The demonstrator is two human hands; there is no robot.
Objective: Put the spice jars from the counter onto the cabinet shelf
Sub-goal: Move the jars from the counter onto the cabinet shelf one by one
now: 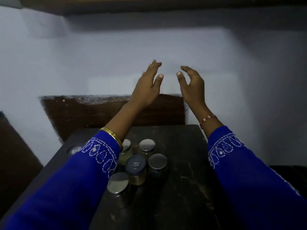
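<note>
A single wide-angle view from the person's head, looking forward and down. The dark counter (182, 163) sits close at lower centre of the frame, the pale wall (116, 47) fills the upper half.

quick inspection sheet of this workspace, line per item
surface: dark marbled counter, streaked.
job's things: five spice jars clustered upright on the counter, four with shiny metal lids, one with a dark lid; a sixth lid shows beside the left sleeve.
clutter: nothing seen.
grippers: left hand and right hand raised above the jars, both open and empty.
cables: nothing seen.
surroundings: pale wall; dark wooden shelf edge overhead; brown panel behind the counter.
</note>
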